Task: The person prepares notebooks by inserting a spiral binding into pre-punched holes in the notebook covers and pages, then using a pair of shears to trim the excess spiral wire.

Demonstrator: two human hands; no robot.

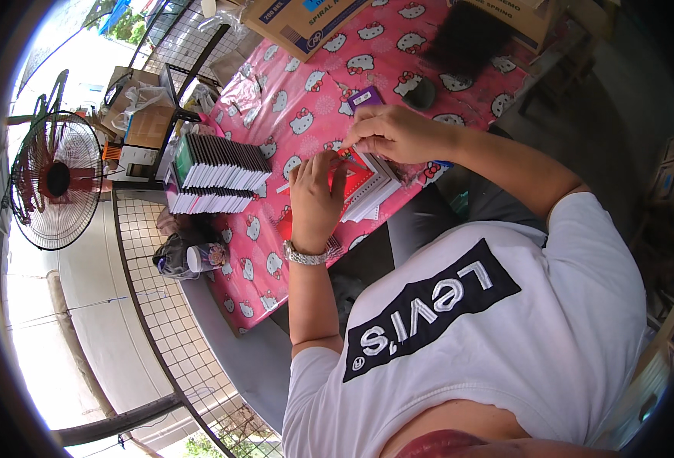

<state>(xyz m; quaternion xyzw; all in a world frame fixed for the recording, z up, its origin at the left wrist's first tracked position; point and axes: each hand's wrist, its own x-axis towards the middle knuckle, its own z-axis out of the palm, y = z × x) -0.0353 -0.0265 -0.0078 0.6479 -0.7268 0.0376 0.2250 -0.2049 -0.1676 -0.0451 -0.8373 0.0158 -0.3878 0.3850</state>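
Observation:
A stack of notebooks (377, 189) with white page edges lies at the table edge in front of me, a red cover (358, 181) on top. My left hand (318, 191), with a silver watch on its wrist, curls over the red cover, thumb close to the bent fingers. More red shows past this hand's outer side. Over the far end of the stack, my right hand (389, 133) has thumb and fingers pinched together. What lies between those fingertips is too small to make out. Just beyond it is a small purple box (365, 99).
Tall rows of dark-spined notebooks (218, 164) stand at the left of the pink patterned table (249, 267). Cardboard boxes (295, 27) and a dark round object (419, 95) are farther back. A fan (56, 180) and a white-lidded jar (205, 258) are at left.

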